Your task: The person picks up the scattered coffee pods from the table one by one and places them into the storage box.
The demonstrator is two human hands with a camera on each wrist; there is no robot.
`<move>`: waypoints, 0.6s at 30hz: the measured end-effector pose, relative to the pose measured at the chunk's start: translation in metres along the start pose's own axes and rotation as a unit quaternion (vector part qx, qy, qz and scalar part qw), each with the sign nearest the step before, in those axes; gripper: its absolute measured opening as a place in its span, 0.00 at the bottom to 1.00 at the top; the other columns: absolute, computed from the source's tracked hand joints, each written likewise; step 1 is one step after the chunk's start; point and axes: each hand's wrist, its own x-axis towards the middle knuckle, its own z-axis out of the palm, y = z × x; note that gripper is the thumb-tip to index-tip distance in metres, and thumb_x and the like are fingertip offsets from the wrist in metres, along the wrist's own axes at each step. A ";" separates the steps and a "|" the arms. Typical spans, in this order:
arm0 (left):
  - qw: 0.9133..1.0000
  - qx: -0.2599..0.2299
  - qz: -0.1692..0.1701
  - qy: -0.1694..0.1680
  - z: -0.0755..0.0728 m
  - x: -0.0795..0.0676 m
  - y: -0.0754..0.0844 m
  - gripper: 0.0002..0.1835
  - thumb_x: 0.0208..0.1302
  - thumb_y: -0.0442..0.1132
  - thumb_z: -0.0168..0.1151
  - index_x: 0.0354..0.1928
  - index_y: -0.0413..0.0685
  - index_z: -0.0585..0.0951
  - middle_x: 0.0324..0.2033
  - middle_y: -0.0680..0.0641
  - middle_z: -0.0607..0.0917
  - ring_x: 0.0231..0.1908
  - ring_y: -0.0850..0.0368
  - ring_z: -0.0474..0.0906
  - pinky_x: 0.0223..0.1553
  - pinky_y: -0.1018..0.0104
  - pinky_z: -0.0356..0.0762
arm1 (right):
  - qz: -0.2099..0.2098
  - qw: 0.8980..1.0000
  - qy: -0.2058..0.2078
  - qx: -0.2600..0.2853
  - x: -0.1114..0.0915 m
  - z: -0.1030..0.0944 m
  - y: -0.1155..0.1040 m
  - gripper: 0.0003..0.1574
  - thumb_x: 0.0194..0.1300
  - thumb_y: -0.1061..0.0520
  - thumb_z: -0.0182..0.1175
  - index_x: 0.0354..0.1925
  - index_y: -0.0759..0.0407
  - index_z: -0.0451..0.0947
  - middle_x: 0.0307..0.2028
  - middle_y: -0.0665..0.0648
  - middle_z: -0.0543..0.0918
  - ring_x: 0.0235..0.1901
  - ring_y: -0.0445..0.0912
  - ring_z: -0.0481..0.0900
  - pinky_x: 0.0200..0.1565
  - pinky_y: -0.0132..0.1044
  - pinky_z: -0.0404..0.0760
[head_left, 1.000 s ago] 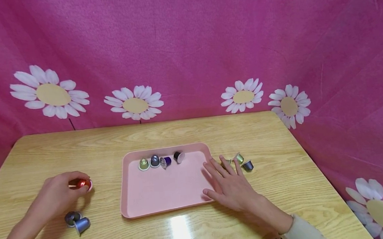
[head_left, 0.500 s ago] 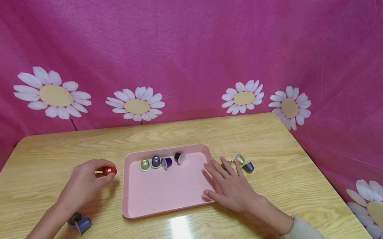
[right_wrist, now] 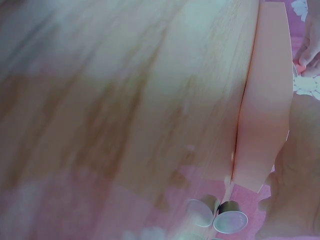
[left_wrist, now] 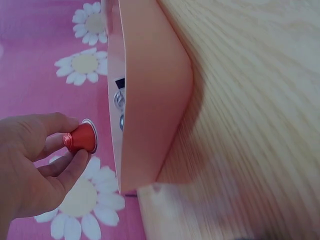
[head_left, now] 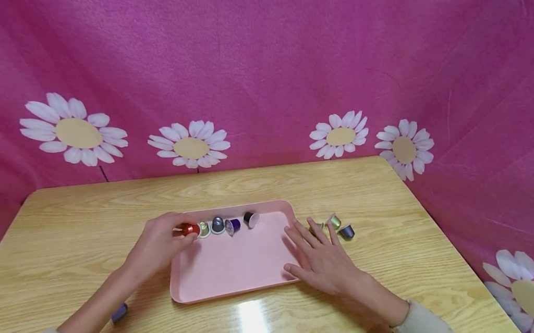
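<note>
Between thumb and fingers my left hand (head_left: 160,239) pinches a red coffee capsule (left_wrist: 83,138), held above the far left corner of the pink tray (head_left: 237,268). Close beside the red capsule, in the tray, stands a light green capsule (head_left: 204,229). To its right come a dark grey capsule (head_left: 217,225), a purple capsule (head_left: 232,226) on its side and a black capsule (head_left: 251,219) tipped over. With fingers spread, my right hand (head_left: 324,264) rests over the tray's right rim and holds nothing.
Beyond the right fingertips a green capsule (head_left: 334,221) and a dark capsule (head_left: 347,232) lie on the wooden table (head_left: 397,271); another there is mostly covered by the fingers. A blue capsule (head_left: 119,313) shows beside the left forearm. A pink flowered cloth (head_left: 259,73) hangs behind.
My left hand has carried the red capsule rightward from the left part of the table to over the tray. The right hand has stayed in place.
</note>
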 end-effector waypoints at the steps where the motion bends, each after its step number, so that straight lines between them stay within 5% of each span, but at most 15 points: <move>1: 1.000 -0.003 0.003 -0.001 0.002 0.002 0.002 0.15 0.59 0.29 0.71 0.49 0.39 0.86 0.42 0.44 0.85 0.42 0.49 0.81 0.42 0.53 0.84 | 0.001 1.000 -0.002 0.001 0.000 0.000 0.000 0.49 0.69 0.26 0.46 0.77 0.49 0.57 0.76 0.57 0.57 0.75 0.61 0.49 0.67 0.70 0.41; 18: 0.997 0.013 0.081 -0.013 0.047 0.028 0.023 0.11 0.56 0.32 0.74 0.42 0.45 0.88 0.37 0.53 0.86 0.37 0.58 0.81 0.43 0.62 0.79 | 0.001 1.000 -0.002 0.004 0.000 -0.001 -0.001 0.49 0.69 0.26 0.47 0.77 0.49 0.57 0.76 0.56 0.56 0.75 0.60 0.49 0.68 0.69 0.41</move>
